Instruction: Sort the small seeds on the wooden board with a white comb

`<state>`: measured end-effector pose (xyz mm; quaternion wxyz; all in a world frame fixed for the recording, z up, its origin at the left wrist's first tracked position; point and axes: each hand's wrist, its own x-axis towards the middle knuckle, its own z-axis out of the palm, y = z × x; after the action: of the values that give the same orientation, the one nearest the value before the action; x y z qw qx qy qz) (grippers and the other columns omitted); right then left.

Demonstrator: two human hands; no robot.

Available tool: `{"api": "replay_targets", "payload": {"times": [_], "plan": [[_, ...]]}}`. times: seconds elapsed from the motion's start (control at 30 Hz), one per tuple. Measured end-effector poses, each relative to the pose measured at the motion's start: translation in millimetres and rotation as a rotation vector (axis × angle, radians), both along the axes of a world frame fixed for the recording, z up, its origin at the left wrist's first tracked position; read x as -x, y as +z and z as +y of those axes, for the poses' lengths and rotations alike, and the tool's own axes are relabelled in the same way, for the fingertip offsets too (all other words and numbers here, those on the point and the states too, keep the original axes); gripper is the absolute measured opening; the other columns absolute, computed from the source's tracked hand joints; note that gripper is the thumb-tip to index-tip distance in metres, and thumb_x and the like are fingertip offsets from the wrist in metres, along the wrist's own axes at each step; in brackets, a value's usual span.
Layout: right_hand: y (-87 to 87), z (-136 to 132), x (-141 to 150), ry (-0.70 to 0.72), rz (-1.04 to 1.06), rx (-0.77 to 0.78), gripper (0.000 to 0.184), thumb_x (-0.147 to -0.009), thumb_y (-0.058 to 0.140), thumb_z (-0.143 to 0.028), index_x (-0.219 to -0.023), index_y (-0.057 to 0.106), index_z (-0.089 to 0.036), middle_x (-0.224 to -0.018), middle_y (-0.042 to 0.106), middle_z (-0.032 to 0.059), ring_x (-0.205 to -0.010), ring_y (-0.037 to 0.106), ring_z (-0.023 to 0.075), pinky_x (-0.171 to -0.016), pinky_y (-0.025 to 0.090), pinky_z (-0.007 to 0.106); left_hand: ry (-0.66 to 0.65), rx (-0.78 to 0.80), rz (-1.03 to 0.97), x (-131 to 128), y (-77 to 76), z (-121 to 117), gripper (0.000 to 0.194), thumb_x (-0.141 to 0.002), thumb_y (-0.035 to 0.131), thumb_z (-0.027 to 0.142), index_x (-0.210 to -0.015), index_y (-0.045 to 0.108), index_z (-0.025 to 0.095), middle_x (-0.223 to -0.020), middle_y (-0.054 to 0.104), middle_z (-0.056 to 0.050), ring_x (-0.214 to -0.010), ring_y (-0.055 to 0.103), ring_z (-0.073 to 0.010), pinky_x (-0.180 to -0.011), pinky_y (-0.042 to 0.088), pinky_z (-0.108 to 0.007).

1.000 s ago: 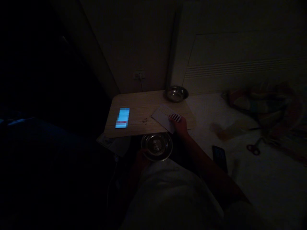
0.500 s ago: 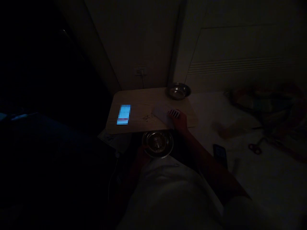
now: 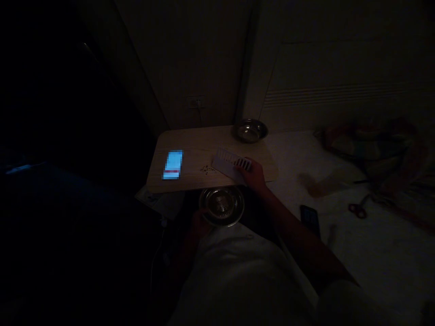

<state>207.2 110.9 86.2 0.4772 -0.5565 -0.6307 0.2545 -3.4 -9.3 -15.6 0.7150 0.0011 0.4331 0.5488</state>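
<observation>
Slotted piece [image 3: 227,168]: tilted since last frame, clamped in my right hand [image 3: 254,175]; dark bits [image 3: 205,170] at its nine o'clock.
Near bowl [image 3: 239,210]: desk's [image 3: 190,140] six o'clock, rim pinched by my left hand [image 3: 201,222].
Spill risk: jerky push scatters bits past rim.

There are two hands [image 3: 253,175], two bowls [image 3: 221,217], two phones [image 3: 309,220], one slotted board [image 3: 226,165], one table [image 3: 190,140], one pair of scissors [image 3: 357,210].

My slotted piece [image 3: 224,164]: white, angled over table [image 3: 190,140], beside scattered dark bits [image 3: 206,170]. My bowl [image 3: 221,204]: metallic, round, upright, by near edge.
</observation>
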Motion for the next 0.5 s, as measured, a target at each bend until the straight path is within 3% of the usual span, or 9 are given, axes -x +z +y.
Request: {"api": "replay_targets", "payload": {"times": [0.13,0.3,0.5], "plan": [[-0.5,-0.2,-0.3,-0.003,-0.025,-0.032,0.022,-0.073,0.059,-0.034,-0.084,0.065,-0.016,-0.073,0.066,0.0031,-0.065,0.058,0.0168,-0.059,0.044,0.027,0.015,0.004,0.046,1.3,-6.5,1.9,0.033,-0.056,0.066,0.008,-0.086,0.065,0.02,-0.084,0.07,-0.006,-0.103,0.06,-0.0318,-0.091,0.045,-0.046],[0.2,-1.9,2.0,0.021,-0.035,-0.005,0.02,-0.072,0.06,-0.032,-0.083,0.065,-0.016,-0.073,0.066,0.0036,-0.063,0.057,0.0164,-0.059,0.043,0.027,-0.012,-0.008,0.034,6.0,-13.1,6.7,0.026,-0.063,0.065,0.018,-0.088,0.066,0.018,-0.09,0.07,-0.009,-0.107,0.058,-0.0344,-0.094,0.043,-0.049],[-2.7,-2.0,2.5,0.05,-0.025,0.028,0.022,-0.072,0.061,-0.035,-0.082,0.064,-0.016,-0.071,0.065,0.003,-0.061,0.055,0.0157,-0.057,0.042,0.026,0.087,-0.127,0.022,6.8,-6.4,10.1,0.032,-0.069,0.062,0.025,-0.1,0.066,0.019,-0.096,0.07,-0.008,-0.112,0.056,-0.0317,-0.096,0.042,-0.047]]}}
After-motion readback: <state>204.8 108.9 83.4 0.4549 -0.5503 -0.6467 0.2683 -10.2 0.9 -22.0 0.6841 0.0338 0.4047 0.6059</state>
